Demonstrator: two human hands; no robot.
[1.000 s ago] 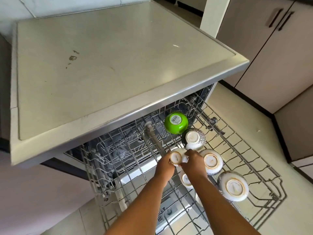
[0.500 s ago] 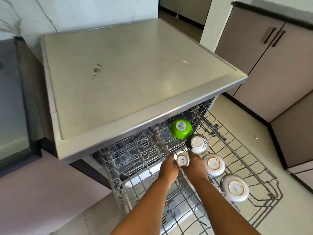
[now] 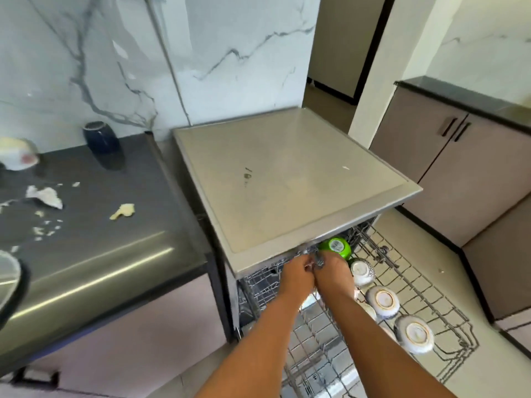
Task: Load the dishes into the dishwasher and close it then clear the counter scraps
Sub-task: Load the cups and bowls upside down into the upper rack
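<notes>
The dishwasher (image 3: pixel 287 173) stands open with its wire rack (image 3: pixel 416 288) pulled out over the floor. Upside down in the rack sit a green bowl (image 3: pixel 336 247) and three white patterned bowls (image 3: pixel 362 271) (image 3: pixel 383 300) (image 3: pixel 415 334). My left hand (image 3: pixel 297 272) and my right hand (image 3: pixel 334 267) meet at the back of the rack, just under the dishwasher's front edge. Their fingers curl toward something small and grey between them, too blurred to name. Food scraps (image 3: pixel 123 211) (image 3: pixel 46 196) lie on the dark counter (image 3: pixel 100 248) at left.
A dark blue cup (image 3: pixel 101 140) and a white bowl (image 3: pixel 17 156) stand at the back of the counter. A round dark-rimmed object (image 3: pixel 11 282) shows at the left edge. Beige cabinets (image 3: pixel 459 173) line the right side, with tiled floor between them and the rack.
The view has lifted and swung left, bringing the counter and scraps into sight. Both hands moved deeper toward the dishwasher; the small white cup they held no longer shows.
</notes>
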